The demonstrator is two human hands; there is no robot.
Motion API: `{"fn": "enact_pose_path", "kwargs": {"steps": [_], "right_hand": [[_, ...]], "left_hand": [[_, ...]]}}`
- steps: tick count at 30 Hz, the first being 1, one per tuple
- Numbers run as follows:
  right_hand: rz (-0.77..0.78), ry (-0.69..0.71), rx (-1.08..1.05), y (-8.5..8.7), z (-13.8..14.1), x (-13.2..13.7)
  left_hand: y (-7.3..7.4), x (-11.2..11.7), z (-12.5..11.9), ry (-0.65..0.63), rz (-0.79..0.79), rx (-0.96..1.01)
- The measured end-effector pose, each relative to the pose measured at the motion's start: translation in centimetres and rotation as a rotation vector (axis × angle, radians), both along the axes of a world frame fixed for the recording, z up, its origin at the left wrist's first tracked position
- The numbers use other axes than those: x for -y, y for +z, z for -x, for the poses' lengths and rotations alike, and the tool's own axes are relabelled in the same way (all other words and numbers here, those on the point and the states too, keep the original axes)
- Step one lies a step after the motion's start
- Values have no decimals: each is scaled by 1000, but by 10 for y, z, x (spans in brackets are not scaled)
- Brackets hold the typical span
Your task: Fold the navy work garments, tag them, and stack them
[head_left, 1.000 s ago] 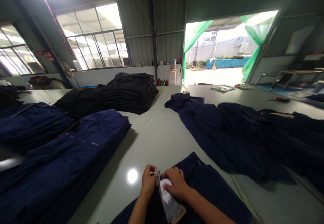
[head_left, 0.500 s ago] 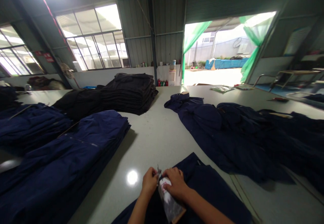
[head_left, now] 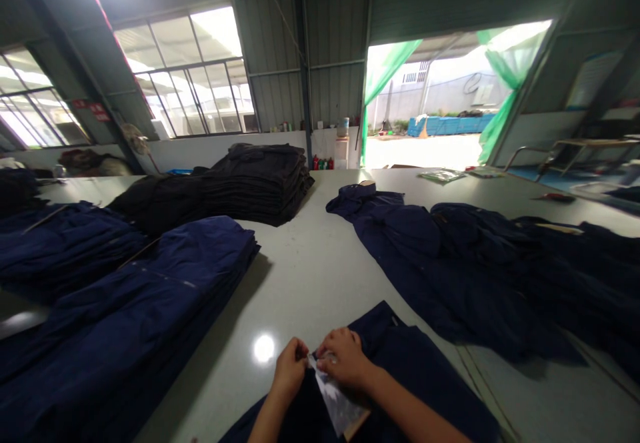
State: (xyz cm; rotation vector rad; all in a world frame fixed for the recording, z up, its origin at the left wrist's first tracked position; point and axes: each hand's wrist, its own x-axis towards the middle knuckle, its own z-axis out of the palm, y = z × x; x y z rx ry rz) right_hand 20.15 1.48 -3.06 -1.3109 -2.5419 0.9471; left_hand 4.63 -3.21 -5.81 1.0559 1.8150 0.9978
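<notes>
A dark navy garment (head_left: 420, 369) lies folded on the table at the bottom centre, beneath my hands. Over it I see a small clear plastic packet (head_left: 335, 399) with whitish contents and a brown strip at its near end. My left hand (head_left: 291, 369) pinches the packet's far-left tip between thumb and fingers. Curled over the packet's upper part, my right hand (head_left: 345, 359) grips it from the right and covers some of it.
Stacked blue garments (head_left: 165, 296) lie to the left, with a pile of black garments (head_left: 260, 183) beyond. More navy garments (head_left: 450, 263) sprawl across the right side of the pale table (head_left: 300, 269). Flat plastic packs (head_left: 443, 175) and a red-and-black tool (head_left: 556, 197) lie farther back.
My left hand has shifted slightly down and left, drawing at the packet's tip. The red mark and the thin dark piece seen at the packet earlier no longer show.
</notes>
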Motion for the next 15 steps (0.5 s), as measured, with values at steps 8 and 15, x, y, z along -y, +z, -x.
{"fn": "enact_pose_path", "kwargs": {"steps": [8,15], "right_hand": [[-200,76,3,-3,-4,14],[-217,40,19,-1,-1,21]], "left_hand": [[0,12,-3,-6,63,52],[5,20,-5,-71,66,96]]}}
